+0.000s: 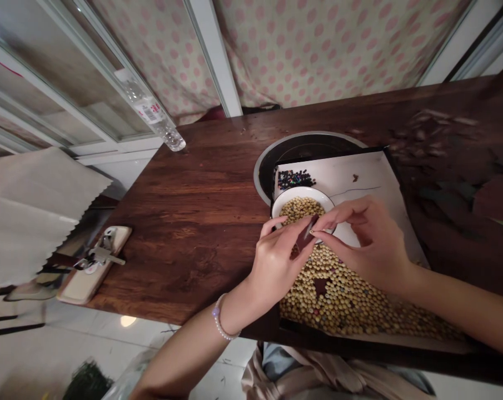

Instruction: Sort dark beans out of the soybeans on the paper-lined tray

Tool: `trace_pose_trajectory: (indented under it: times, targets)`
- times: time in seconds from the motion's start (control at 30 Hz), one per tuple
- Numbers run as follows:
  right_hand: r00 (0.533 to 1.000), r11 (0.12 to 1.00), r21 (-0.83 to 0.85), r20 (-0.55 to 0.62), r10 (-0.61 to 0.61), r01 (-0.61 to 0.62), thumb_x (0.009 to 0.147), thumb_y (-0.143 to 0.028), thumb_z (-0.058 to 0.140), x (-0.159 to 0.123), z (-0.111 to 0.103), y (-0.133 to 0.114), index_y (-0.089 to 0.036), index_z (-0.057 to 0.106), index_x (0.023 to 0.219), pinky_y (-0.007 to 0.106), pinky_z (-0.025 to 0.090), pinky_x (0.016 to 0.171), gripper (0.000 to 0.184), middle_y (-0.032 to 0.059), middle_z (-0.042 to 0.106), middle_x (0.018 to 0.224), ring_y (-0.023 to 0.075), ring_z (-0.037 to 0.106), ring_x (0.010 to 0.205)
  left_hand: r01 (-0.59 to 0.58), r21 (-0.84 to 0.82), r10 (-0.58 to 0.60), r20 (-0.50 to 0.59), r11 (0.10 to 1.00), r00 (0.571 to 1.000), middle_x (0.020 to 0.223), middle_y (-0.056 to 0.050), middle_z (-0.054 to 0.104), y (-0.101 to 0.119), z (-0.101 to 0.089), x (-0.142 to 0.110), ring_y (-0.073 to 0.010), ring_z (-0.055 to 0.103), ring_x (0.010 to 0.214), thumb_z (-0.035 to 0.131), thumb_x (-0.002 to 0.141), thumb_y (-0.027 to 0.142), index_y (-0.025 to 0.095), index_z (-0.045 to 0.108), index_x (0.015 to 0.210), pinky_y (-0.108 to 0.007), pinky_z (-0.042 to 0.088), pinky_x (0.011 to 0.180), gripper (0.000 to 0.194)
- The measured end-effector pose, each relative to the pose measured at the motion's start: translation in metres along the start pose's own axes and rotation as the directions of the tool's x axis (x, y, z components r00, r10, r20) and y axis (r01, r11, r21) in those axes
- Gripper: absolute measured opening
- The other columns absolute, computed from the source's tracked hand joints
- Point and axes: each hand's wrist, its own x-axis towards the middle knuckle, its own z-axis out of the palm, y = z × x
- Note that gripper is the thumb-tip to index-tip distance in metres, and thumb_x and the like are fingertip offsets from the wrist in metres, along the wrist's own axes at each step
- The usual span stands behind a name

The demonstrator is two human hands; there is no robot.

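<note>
My left hand [274, 258], with a beaded bracelet [221, 318] on its wrist, grips a flat dark reddish-brown piece [305, 234] whose kind I cannot make out. Fingertips of my right hand [368, 241] pinch a tiny yellowish bead [312, 231] against the edge of that piece. Both hands are over a shallow tray [372, 172] with a white lining and dark edges. Behind my left fingers, a white bowl [328, 201] with a dark rim holds yellow beads [299, 208]. Many more loose yellow beads [338, 300] cover the tray's near part, with a dark brown piece [320, 286] among them.
Dark small beads [295, 179] lie in the tray's far left corner, near a thin thread [355, 190]. The tray overlaps a round black plate [268, 161]. A clear bottle [155, 114] stands at the table's [184, 233] far left; a metal clamp [103, 255] sits at its left edge.
</note>
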Motion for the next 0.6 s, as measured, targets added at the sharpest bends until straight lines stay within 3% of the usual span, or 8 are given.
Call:
trace_pose_trajectory:
  times: [0.6]
  targets:
    - [1.0,0.99,-0.143,-0.023,-0.002,-0.001,0.073,-0.014,0.065,-0.0056,-0.0001,-0.0035,-0.024,0.041,0.082,0.03,0.054,0.063,0.027,-0.0008,0.062,0.076,0.0161,0.065,0.074,-0.016,-0.012,0.015,-0.003,1.0,1.0,0.096,-0.003,0.071,0.0002,0.0003,0.0005,-0.0125,0.066,0.079,0.063,0.077,0.012,0.015,0.056,0.107,-0.033,0.047,0.091,0.031]
